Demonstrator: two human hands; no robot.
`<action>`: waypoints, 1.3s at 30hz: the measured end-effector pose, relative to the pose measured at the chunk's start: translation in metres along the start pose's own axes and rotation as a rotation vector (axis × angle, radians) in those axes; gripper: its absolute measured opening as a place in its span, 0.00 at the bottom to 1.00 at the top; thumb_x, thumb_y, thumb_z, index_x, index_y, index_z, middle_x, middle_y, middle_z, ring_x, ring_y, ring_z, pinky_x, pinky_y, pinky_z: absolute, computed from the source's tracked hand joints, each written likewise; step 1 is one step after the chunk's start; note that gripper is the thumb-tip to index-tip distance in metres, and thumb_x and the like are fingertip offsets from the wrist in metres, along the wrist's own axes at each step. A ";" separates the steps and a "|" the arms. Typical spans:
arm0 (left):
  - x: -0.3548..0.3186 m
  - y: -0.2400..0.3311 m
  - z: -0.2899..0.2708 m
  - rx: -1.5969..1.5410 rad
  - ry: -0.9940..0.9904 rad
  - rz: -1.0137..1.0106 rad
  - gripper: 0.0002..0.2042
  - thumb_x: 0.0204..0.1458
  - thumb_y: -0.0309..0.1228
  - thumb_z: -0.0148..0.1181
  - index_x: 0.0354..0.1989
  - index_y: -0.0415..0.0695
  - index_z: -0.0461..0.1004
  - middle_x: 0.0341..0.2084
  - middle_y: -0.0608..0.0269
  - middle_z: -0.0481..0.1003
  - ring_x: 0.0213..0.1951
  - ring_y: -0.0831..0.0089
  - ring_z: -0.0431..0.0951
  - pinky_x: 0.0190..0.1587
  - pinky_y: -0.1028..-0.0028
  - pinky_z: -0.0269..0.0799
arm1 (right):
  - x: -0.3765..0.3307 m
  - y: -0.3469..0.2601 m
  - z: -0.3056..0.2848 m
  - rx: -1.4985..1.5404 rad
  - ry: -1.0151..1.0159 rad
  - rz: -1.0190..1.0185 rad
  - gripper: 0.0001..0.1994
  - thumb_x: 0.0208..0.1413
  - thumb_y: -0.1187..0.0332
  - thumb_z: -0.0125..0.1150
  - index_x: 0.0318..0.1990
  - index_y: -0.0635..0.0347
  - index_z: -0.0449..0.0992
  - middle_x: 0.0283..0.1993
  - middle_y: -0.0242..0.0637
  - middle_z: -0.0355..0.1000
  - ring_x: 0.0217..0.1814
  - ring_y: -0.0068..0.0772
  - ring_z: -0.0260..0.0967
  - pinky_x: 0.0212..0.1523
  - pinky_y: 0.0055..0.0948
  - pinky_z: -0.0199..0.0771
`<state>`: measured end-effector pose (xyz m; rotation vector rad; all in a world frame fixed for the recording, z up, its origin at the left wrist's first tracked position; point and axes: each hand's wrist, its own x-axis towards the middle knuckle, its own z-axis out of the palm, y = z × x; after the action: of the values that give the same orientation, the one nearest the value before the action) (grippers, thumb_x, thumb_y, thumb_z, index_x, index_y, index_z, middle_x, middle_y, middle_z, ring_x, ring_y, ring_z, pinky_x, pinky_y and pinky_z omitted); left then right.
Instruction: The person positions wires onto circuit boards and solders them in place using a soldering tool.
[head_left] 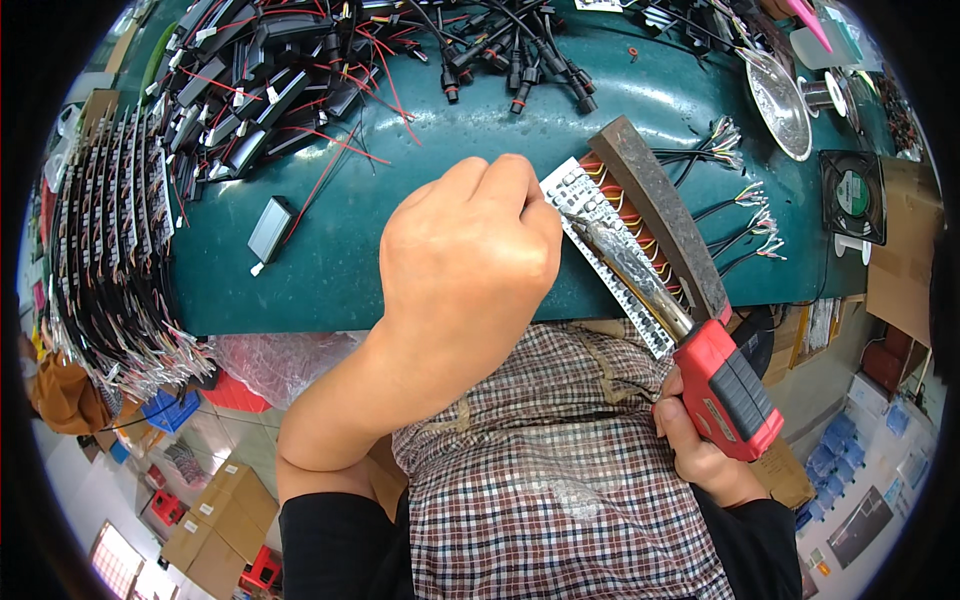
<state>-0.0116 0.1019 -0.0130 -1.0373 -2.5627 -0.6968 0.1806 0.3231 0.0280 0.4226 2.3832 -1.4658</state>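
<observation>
My right hand [700, 450] grips the red and black handle of a soldering gun [728, 385] at the lower right. Its metal barrel runs up and left across a white circuit board strip [572, 190] fitted with small dark parts. My left hand [475, 235] is closed in a fist beside the strip's far end; its fingertips, and whatever they pinch, are hidden behind the knuckles. Behind the strip a long dark grey bar [655, 215] lies slanted. Short red, yellow and white wires [625, 212] show between the strip and the bar.
A heap of black modules with red wires [265, 85] covers the far left; one grey module [270, 232] lies apart. Black connectors [525, 70] lie at the back. Cable ends [765, 230], a small fan [853, 197] and a shiny dish [778, 105] are at right. Wired strips [110, 230] hang left.
</observation>
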 end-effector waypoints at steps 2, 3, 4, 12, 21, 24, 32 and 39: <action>0.000 -0.001 0.002 0.004 0.046 0.025 0.04 0.30 0.24 0.62 0.19 0.41 0.76 0.25 0.63 0.72 0.28 0.69 0.74 0.29 0.71 0.72 | 0.000 0.001 0.000 -0.049 -0.010 -0.036 0.12 0.52 0.77 0.69 0.45 0.65 0.79 0.35 0.43 0.75 0.35 0.45 0.74 0.36 0.38 0.74; 0.000 -0.001 0.003 0.006 0.044 0.027 0.04 0.31 0.24 0.62 0.19 0.41 0.76 0.25 0.63 0.72 0.28 0.69 0.74 0.29 0.71 0.72 | 0.001 0.000 0.000 -0.050 -0.010 -0.036 0.12 0.52 0.77 0.69 0.45 0.65 0.79 0.35 0.43 0.75 0.35 0.45 0.74 0.36 0.38 0.74; 0.000 -0.001 0.003 0.009 0.042 0.030 0.04 0.31 0.25 0.62 0.19 0.41 0.76 0.25 0.63 0.72 0.28 0.68 0.74 0.29 0.70 0.72 | 0.002 -0.001 0.000 -0.043 -0.015 -0.026 0.12 0.52 0.77 0.69 0.45 0.65 0.79 0.35 0.43 0.75 0.34 0.45 0.74 0.36 0.38 0.74; 0.002 0.001 -0.005 0.007 -0.045 -0.010 0.07 0.38 0.22 0.73 0.25 0.42 0.79 0.30 0.67 0.77 0.29 0.69 0.76 0.31 0.69 0.73 | 0.006 0.000 0.004 0.012 0.001 -0.053 0.13 0.53 0.77 0.69 0.46 0.67 0.79 0.34 0.43 0.76 0.33 0.45 0.75 0.35 0.37 0.75; 0.002 0.002 -0.005 0.023 -0.064 -0.010 0.07 0.39 0.22 0.73 0.25 0.42 0.79 0.30 0.67 0.77 0.29 0.68 0.76 0.30 0.69 0.73 | -0.005 -0.005 -0.008 -0.033 -0.020 0.010 0.10 0.57 0.75 0.67 0.46 0.65 0.79 0.36 0.41 0.77 0.38 0.42 0.77 0.41 0.37 0.76; 0.003 0.002 -0.006 0.022 -0.067 -0.009 0.07 0.39 0.22 0.73 0.25 0.42 0.79 0.30 0.67 0.77 0.29 0.68 0.76 0.30 0.69 0.73 | -0.005 -0.006 -0.008 -0.029 -0.014 0.044 0.10 0.59 0.75 0.65 0.47 0.64 0.78 0.36 0.39 0.77 0.40 0.40 0.77 0.44 0.37 0.75; 0.002 0.002 -0.004 0.021 -0.052 -0.010 0.06 0.39 0.21 0.72 0.25 0.42 0.80 0.30 0.66 0.77 0.30 0.67 0.77 0.31 0.69 0.73 | -0.006 0.002 -0.008 0.134 0.051 0.029 0.06 0.61 0.74 0.63 0.44 0.62 0.77 0.35 0.35 0.74 0.37 0.31 0.73 0.40 0.32 0.72; 0.001 0.002 -0.006 0.020 -0.071 -0.018 0.08 0.39 0.21 0.73 0.28 0.42 0.80 0.31 0.67 0.77 0.30 0.66 0.77 0.32 0.68 0.73 | -0.001 0.004 -0.002 0.165 0.084 -0.073 0.10 0.68 0.66 0.56 0.40 0.57 0.61 0.29 0.34 0.61 0.19 0.18 0.54 0.22 0.24 0.64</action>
<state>-0.0108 0.1009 -0.0071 -1.0516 -2.6367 -0.6490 0.1831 0.3263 0.0259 0.4486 2.3732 -1.7169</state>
